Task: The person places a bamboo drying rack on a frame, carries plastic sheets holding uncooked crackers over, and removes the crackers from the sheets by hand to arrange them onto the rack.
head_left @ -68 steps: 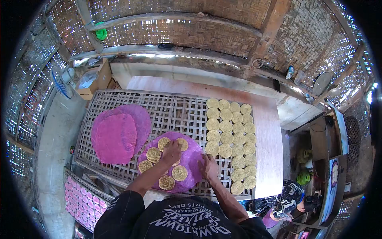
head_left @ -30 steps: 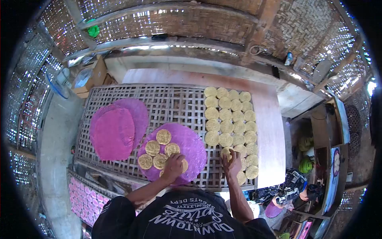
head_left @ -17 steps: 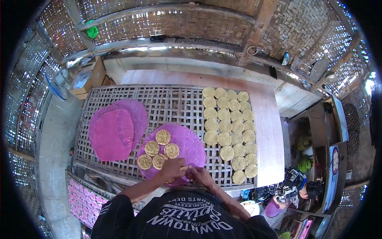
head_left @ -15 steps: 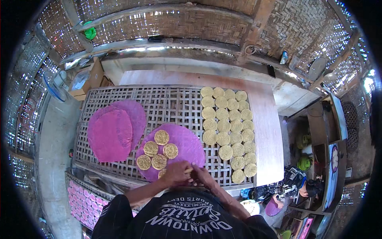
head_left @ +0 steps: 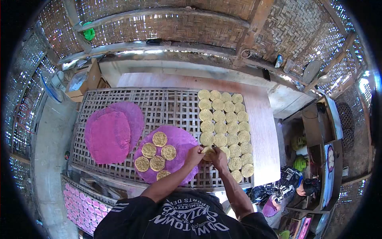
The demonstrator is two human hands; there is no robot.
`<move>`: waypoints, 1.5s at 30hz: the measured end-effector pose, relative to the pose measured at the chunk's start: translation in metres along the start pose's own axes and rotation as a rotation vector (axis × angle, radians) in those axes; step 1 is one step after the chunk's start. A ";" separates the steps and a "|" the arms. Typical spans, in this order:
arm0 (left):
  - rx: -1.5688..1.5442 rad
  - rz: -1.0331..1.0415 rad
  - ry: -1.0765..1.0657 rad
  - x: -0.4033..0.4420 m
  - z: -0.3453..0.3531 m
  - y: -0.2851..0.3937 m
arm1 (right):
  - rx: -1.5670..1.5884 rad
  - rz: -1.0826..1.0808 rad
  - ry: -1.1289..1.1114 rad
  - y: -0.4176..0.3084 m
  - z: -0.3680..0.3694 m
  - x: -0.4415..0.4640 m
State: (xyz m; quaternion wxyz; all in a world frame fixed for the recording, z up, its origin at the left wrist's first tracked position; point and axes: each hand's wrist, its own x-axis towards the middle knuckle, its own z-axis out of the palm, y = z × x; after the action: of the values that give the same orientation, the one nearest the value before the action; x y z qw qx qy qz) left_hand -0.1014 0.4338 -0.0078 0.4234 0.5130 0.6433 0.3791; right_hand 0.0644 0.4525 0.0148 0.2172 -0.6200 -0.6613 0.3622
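Note:
Between both hands, a round yellow cracker [head_left: 207, 151] is held just over the woven bamboo rack [head_left: 171, 107]. My left hand [head_left: 193, 155] pinches its left edge, and my right hand [head_left: 218, 158] grips the right edge. Close by on the right, rows of pale yellow crackers [head_left: 219, 116] lie side by side on the rack. To the left of my hands, a purple round sheet [head_left: 181, 145] carries several browner crackers [head_left: 157, 163], one of them near its front edge.
More pink and purple sheets [head_left: 109, 137] lie stacked on the rack's left part. A wooden board [head_left: 260, 147] extends beyond the rack on the right. Lower left stands another rack with pink rounds [head_left: 83, 207]. A person [head_left: 292, 181] sits low at the right; a fan [head_left: 51, 88] stands far left.
Both hands have moved up and to the right, from the front edge of the purple sheet to the rows of crackers. The cracker now shows flat between them.

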 end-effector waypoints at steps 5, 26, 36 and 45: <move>0.204 0.178 0.137 -0.004 -0.006 0.014 | -0.409 -0.178 0.272 -0.016 -0.005 -0.003; 0.961 -0.228 0.137 0.058 -0.174 -0.048 | -0.193 -0.229 0.161 -0.039 0.029 -0.053; -0.141 0.047 0.360 -0.005 -0.134 0.022 | 0.776 0.206 -0.147 -0.051 0.009 -0.066; -0.198 -0.063 -0.048 -0.058 0.061 0.003 | 0.250 0.098 0.034 0.048 -0.038 -0.072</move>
State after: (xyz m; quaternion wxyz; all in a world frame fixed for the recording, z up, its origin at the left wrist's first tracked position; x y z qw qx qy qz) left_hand -0.0369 0.3811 -0.0179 0.4992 0.4572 0.6079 0.4150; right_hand 0.1339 0.3882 0.0145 0.2860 -0.6258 -0.5760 0.4413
